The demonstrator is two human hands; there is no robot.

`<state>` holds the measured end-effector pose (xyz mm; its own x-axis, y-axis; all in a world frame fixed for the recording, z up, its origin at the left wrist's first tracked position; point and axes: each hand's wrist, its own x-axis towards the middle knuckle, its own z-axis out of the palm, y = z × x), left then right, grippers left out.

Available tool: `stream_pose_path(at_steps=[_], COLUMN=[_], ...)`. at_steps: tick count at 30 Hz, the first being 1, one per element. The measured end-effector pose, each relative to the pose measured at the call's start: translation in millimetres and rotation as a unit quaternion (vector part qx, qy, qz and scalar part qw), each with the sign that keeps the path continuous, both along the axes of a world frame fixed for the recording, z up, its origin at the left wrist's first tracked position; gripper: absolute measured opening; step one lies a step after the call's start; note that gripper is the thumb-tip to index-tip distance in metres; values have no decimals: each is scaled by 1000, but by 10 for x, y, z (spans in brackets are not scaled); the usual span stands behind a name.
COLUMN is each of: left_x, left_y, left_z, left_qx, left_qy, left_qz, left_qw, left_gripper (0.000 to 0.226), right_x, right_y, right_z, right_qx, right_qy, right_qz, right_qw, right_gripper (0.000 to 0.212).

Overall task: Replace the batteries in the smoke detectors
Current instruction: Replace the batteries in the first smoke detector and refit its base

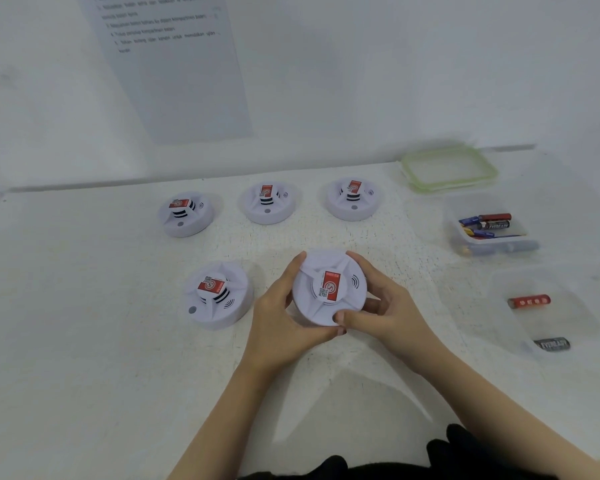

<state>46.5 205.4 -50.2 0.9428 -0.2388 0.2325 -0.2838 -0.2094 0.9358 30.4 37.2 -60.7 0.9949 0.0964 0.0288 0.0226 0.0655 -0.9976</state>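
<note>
Fingers (352, 317) of both hands curled round one smoke detector (329, 287): left hand (284, 306) grips its left rim, right hand (388, 306) its right rim, thumb on the near edge. Location: front centre of the tabletop (84, 306), label up.

Back row (267, 202): three detectors. Fourth detector (217, 294) just left of the left hand.

Right side: battery box (489, 226), second box (541, 313) with two batteries, lid (449, 168).

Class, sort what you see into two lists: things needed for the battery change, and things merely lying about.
Job: held smoke detector, four waiting detectors, tub of batteries, tub holding two batteries.
Lying about: green-rimmed lid, wall sheet.
</note>
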Motion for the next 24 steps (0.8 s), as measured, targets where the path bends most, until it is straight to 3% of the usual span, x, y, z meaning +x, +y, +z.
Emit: stream_pose_path(at_steps=[24], left_x=[13], left_y=[9], left_z=[-46], left_qx=[-29], left_qy=[7], left_qz=[-13], left_qw=[999], left_gripper=[70], right_x=[4], right_y=[17], right_z=[-39], right_qx=[1], right_qy=[12], right_qz=[-3], right_qw=[1000], right_gripper=[77])
